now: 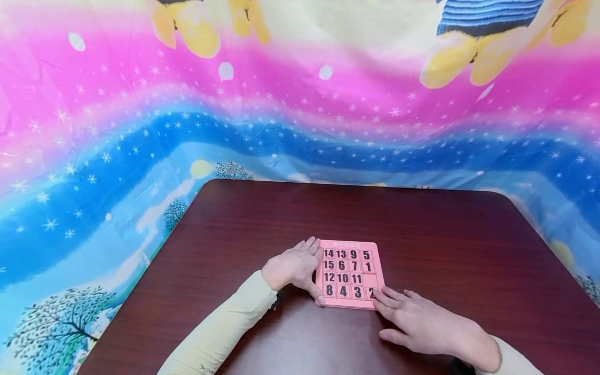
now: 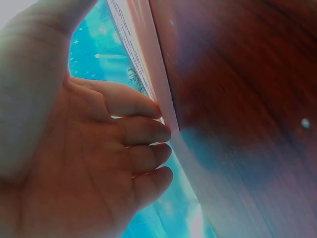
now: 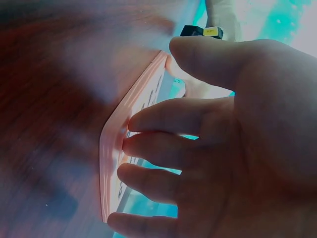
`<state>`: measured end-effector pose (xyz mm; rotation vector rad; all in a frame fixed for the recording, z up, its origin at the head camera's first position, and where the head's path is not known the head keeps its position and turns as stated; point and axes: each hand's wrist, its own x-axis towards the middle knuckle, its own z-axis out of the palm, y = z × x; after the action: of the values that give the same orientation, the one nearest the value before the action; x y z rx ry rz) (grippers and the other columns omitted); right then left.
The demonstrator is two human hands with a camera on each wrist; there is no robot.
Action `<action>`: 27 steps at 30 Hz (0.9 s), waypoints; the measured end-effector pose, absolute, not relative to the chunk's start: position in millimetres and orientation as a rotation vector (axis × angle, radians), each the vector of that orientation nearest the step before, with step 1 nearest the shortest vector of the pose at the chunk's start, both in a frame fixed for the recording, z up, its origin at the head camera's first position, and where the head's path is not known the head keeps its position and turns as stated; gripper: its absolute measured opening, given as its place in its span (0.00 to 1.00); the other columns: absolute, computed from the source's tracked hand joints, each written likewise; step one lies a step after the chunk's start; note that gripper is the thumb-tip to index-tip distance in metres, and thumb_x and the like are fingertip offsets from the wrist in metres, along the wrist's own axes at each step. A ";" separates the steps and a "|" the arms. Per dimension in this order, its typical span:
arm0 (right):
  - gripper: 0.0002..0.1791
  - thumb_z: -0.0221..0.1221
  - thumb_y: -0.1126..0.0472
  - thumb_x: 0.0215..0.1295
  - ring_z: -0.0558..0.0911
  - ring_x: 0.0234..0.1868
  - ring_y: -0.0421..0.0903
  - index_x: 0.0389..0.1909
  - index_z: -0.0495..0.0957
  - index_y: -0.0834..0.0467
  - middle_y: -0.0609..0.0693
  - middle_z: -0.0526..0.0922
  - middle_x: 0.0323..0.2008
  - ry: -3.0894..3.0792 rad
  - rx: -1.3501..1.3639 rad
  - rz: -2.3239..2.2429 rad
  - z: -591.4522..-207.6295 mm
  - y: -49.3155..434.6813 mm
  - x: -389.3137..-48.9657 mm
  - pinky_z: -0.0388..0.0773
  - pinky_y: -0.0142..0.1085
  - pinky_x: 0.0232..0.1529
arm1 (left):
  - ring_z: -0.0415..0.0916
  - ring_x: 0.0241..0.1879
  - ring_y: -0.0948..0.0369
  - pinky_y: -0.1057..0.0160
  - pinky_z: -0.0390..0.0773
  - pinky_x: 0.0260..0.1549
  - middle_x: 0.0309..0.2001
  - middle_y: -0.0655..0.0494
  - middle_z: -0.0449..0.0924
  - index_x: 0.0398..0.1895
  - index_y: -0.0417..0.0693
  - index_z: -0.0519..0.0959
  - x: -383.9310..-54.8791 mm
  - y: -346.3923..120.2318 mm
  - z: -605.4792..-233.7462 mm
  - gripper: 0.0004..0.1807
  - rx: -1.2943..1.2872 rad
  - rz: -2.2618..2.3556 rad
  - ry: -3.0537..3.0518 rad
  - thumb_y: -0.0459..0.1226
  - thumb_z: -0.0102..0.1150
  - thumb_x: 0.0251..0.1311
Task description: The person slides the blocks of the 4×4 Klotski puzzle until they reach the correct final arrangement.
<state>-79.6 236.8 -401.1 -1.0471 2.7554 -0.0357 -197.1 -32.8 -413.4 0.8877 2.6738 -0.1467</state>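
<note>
A pink sliding number puzzle lies flat on the table, its black-numbered tiles facing up. The gap among the tiles is at the right end of the third row, under the 1 tile. Along the puzzle's left edge rests my left hand, fingers extended by the upper corner and thumb at the lower one. My right hand reaches in from the right with extended fingers. Its fingertips touch the lower right corner and partly cover the 2 tile. In the right wrist view, the right thumb stands apart from the puzzle.
A dark reddish-brown wooden table with rounded far corners bears the puzzle. Behind it and at its sides hangs a colourful cloth printed with snowflakes and trees. A black and yellow object shows by the left wrist.
</note>
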 end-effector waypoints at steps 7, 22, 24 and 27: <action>0.34 0.53 0.38 0.69 0.70 0.70 0.57 0.66 0.73 0.57 0.56 0.72 0.68 2.760 -1.019 -0.039 -402.3 235.9 -80.7 0.71 0.62 0.62 | 0.40 0.79 0.53 0.58 0.47 0.79 0.79 0.44 0.44 0.77 0.43 0.52 -197.2 -32.9 -413.4 0.72 0.900 -0.147 2.675 0.74 0.67 0.32; 0.33 0.56 0.40 0.67 0.73 0.67 0.57 0.63 0.75 0.59 0.57 0.75 0.65 2.844 -1.082 0.038 -404.9 232.0 -78.1 0.74 0.63 0.59 | 0.41 0.79 0.52 0.58 0.47 0.78 0.79 0.44 0.44 0.77 0.42 0.52 -197.9 -32.3 -413.0 0.72 0.894 -0.147 2.672 0.74 0.67 0.33; 0.33 0.56 0.40 0.66 0.74 0.66 0.56 0.62 0.76 0.60 0.57 0.76 0.64 2.882 -1.112 0.085 -406.1 230.9 -76.6 0.75 0.62 0.58 | 0.41 0.79 0.52 0.58 0.47 0.79 0.79 0.44 0.44 0.77 0.42 0.52 -197.8 -32.5 -412.4 0.72 0.892 -0.143 2.670 0.74 0.67 0.33; 0.33 0.56 0.39 0.66 0.75 0.66 0.55 0.61 0.76 0.60 0.56 0.77 0.64 2.910 -1.120 0.112 -407.3 230.3 -76.9 0.75 0.61 0.58 | 0.40 0.79 0.53 0.59 0.46 0.79 0.79 0.44 0.43 0.77 0.42 0.51 -198.0 -32.2 -411.7 0.72 0.883 -0.139 2.664 0.74 0.67 0.34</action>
<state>-76.9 230.3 -407.3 -1.1200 2.9102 0.1117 -198.0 -32.2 -411.7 0.8831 2.6642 -0.1391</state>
